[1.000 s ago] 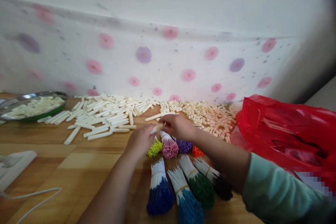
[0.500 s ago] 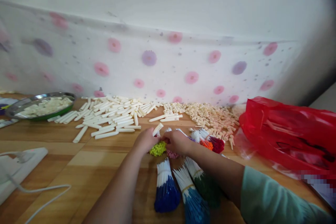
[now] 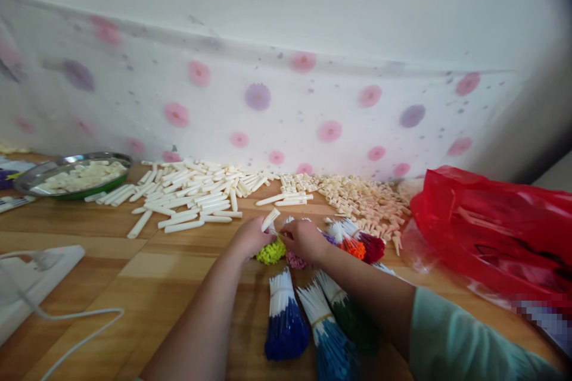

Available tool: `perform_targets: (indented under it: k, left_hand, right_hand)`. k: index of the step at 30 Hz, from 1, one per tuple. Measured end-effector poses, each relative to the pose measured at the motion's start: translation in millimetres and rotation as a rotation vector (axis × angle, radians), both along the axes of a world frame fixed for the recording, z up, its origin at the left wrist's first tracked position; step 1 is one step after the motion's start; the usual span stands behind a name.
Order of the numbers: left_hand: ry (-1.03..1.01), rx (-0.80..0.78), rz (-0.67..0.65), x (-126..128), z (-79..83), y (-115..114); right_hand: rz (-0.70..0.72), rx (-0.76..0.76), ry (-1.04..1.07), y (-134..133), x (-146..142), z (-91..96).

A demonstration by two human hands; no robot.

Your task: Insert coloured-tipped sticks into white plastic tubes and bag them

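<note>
My left hand (image 3: 254,238) is closed around a short white plastic tube piece (image 3: 270,219), which sticks up slantwise from its fingers. Close beside it, my right hand (image 3: 307,240) pinches at something too small to make out, fingertips nearly meeting the left hand's. Under the hands lie a yellow-green bundle (image 3: 271,252) and a pink bundle (image 3: 295,259), both partly covered. Nearer to me are rubber-banded bundles of thin sticks with white ends: a dark blue bundle (image 3: 286,324), a teal bundle (image 3: 333,339) and a dark green bundle (image 3: 357,318), partly behind my right forearm.
White tubes (image 3: 196,190) lie heaped behind the hands, with small cream pieces (image 3: 366,202) to their right. Orange (image 3: 351,248) and dark red bundles (image 3: 372,247) lie beyond my right forearm. A metal tray (image 3: 29,181), a power strip (image 3: 53,277) and a red bag (image 3: 487,220) flank them.
The whole view has shifted slightly, moving things a little to the right. Both hands stay together over the bundles, the white piece still in my left hand, with small finger movement.
</note>
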State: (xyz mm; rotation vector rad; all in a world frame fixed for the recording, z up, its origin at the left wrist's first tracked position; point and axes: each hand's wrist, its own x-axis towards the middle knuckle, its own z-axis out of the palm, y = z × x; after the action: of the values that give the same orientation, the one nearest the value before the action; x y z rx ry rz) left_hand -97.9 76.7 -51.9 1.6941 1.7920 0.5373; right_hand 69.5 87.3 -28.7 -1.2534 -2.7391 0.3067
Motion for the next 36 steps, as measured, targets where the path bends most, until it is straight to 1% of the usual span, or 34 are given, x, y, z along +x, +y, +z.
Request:
perform_targets:
  k: [3, 5, 7, 10, 11, 13, 16, 19, 22, 25, 27, 31, 33, 36]
  left_hand:
    - [-0.016, 0.004, 0.016, 1.1, -1.0, 0.5]
    - [-0.023, 0.025, 0.039, 2.3, 3.3, -1.5]
    - [-0.032, 0.089, 0.082, 5.1, 13.7, -7.1]
    - [-0.082, 0.249, 0.138, 15.2, 36.3, -23.0]
    - [-0.116, 0.293, 0.123, 20.4, 43.4, -29.5]
    - [-0.195, 0.313, 0.026, 32.6, 53.9, -41.9]
    - [-0.292, 0.209, -0.172, 51.3, 59.1, -54.5]
    - [-0.369, 0.125, -0.289, 63.2, 57.9, -59.5]
    - [-0.457, 0.098, -0.301, 67.4, 57.3, -61.1]
    - [-0.539, 0.097, -0.278, 70.1, 58.0, -62.8]
    - [-0.583, 0.102, -0.27, 73.5, 57.7, -64.8]
    - [-0.709, 0.089, -0.245, 82.2, 52.8, -69.1]
    - [-0.786, 0.076, -0.247, 84.9, 48.5, -70.4]
    - [-0.876, 0.044, -0.276, 86.8, 42.2, -71.5]
  right_hand:
    - [-0.042, 0.024, -0.02, -3.9, -2.1, 5.8]
    - [-0.065, 0.041, -0.013, -8.8, 4.5, 15.7]
    - [-0.066, 0.059, 0.022, -16.5, 18.9, 30.0]
    - [-0.024, 0.074, 0.116, -32.5, 48.5, 51.4]
    - [-0.006, 0.07, 0.151, -38.5, 57.9, 56.2]
    - [0.025, 0.056, 0.216, -49.4, 73.2, 60.5]
    - [0.044, -0.005, 0.438, -59.7, 85.5, 54.9]
    - [0.024, -0.112, 0.719, -61.8, 89.2, 41.6]
    - [-0.044, -0.222, 0.987, -60.1, 90.9, 28.4]
    - [-0.085, -0.341, 1.281, -59.6, 93.9, 21.8]
    - [-0.074, -0.35, 1.345, -60.8, 96.1, 22.3]
    - [-0.003, -0.269, 1.315, -64.3, 98.0, 26.7]
    - [0.008, -0.342, 1.337, -65.1, 97.4, 25.5]
    - [-0.012, -0.539, 1.413, -63.5, 95.0, 20.5]
